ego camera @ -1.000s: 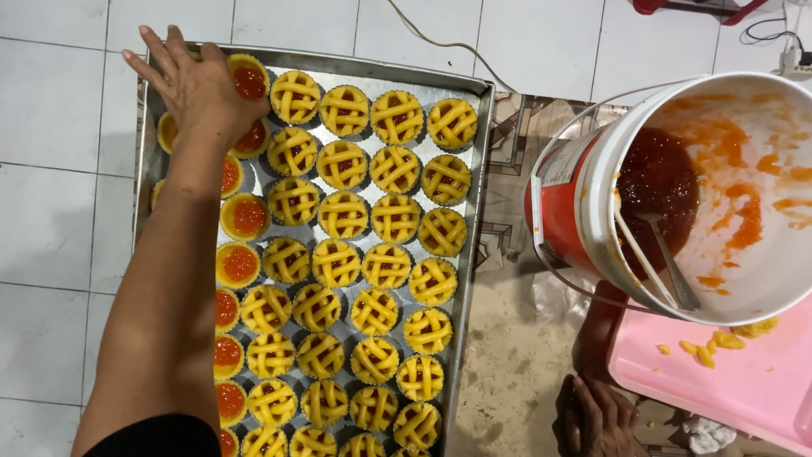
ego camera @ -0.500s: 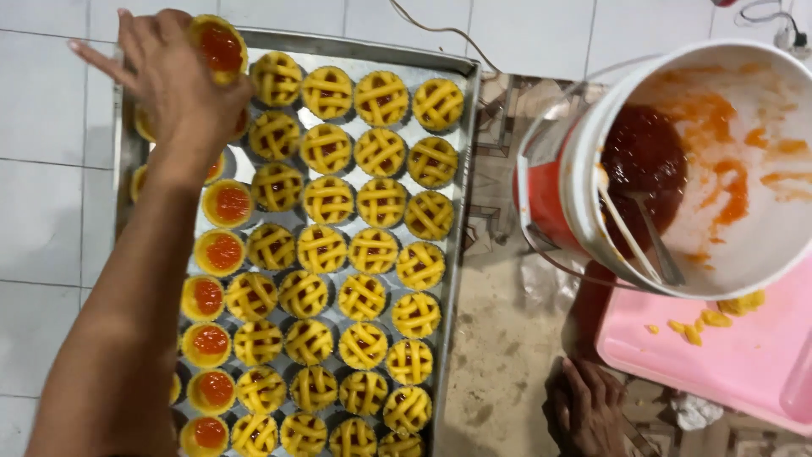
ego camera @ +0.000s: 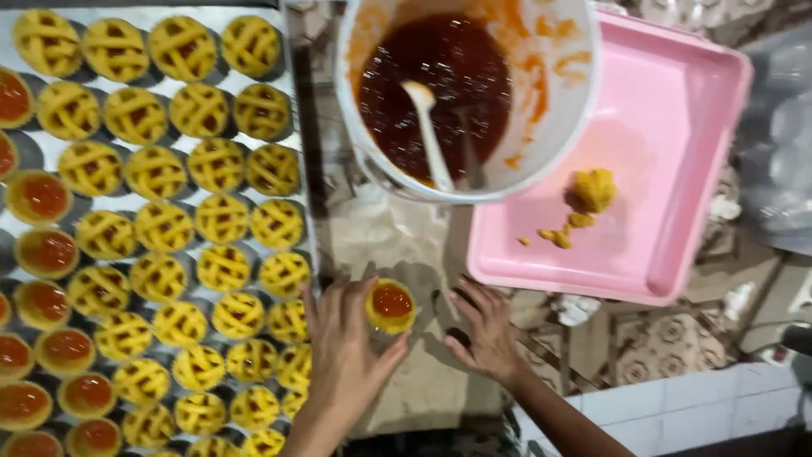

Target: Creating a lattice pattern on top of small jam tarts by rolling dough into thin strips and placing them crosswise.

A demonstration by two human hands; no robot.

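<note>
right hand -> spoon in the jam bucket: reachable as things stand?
Probably yes. The right hand rests empty on the work surface in front of the white bucket. The spoon handle rises from the jam toward the near rim, and nothing lies between them. The left hand holds a jam tart.

I work on a patterned floor [ego camera: 677, 338] edged with white tiles [ego camera: 677, 406] — on it lie my metal tray [ego camera: 298, 110] of tarts, the jam bucket [ego camera: 584, 76], the pink tray [ego camera: 677, 195] and some plastic [ego camera: 782, 152].
</note>
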